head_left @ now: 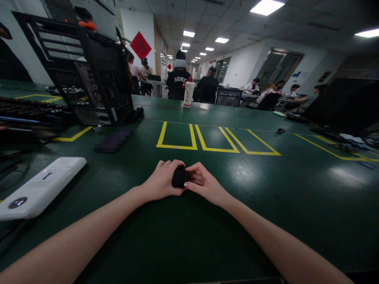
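Your forearms (pixel 102 221) angle toward twelve o'clock: left hand (pixel 164 177) half-curled around a black object (pixel 179 177), right hand (pixel 207 184) pinching its three-o'clock side.

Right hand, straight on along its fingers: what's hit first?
The small black object, which the right hand seems to be touching; beyond that, probably the left hand wrapped around it.

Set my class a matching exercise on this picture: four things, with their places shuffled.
1. Small black object
2. Red diamond-shaped poster
3. White bottle with red top
4. White rounded casing

A. On a white wall
B. At the picture's left edge
C. Between left hand and right hand
D. Upright, far side of green table

Pairs: 1-C, 2-A, 3-D, 4-B.
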Demonstrator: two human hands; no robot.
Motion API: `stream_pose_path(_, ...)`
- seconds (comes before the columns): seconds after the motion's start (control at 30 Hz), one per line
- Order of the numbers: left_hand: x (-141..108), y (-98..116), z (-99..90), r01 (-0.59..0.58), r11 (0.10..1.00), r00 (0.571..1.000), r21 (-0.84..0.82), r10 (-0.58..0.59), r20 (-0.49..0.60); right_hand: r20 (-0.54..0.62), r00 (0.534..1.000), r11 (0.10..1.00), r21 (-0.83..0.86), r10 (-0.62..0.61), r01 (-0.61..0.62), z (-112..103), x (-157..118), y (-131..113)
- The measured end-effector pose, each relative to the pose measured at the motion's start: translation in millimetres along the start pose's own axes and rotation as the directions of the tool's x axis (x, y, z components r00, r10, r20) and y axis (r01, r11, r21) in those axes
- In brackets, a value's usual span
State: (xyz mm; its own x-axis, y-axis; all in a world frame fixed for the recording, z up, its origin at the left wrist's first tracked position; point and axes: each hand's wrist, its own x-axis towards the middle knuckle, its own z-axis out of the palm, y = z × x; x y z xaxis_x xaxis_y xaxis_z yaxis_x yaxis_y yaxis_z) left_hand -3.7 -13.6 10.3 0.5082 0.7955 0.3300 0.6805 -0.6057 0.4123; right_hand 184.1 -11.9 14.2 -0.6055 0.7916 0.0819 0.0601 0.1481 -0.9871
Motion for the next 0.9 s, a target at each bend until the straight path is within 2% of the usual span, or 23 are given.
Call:
stream_pose_path(0.2, -0.4, 1.4, -1.5, 0.007, 1.000, 1.000, -0.007, -0.007, 0.004, -0.035, 0.999, 1.000, 0.003, -0.016, 0.016, 2.1, 3.4, 3.6)
stream_pose_path(0.33, 0.3, 2.5, -2.2, 0.006, 1.000, 1.000, -0.010, -0.006, 0.009, -0.072, 0.997, 0.999, -0.047, 0.022, -0.026, 2.3, 4.1, 3.8)
stream_pose_path(0.43, 0.8, 2.2, -1.4, 0.005, 1.000, 1.000, -0.007, -0.005, 0.006, -0.033, 0.999, 0.998, -0.051, 0.037, -0.039, 0.9, 3.1, 2.9)
stream_pose_path(0.57, 0.7, 1.2, 0.1, 0.002, 1.000, 1.000, 0.004, -0.002, -0.008, 0.007, 1.000, 1.000, -0.011, -0.012, 0.012, -0.7, 1.3, 3.0)
stream_pose_path(0.8, -0.6, 2.3, -2.5, 0.005, 1.000, 1.000, -0.009, -0.005, 0.011, -0.024, 0.999, 0.999, 0.016, -0.039, 0.039, 0.5, 3.3, 4.5)
stream_pose_path(0.9, -0.3, 1.9, -2.0, 0.006, 1.000, 1.000, -0.012, -0.006, 0.003, -0.046, 0.999, 1.000, -0.008, -0.016, 0.015, 1.2, 3.6, 2.7)
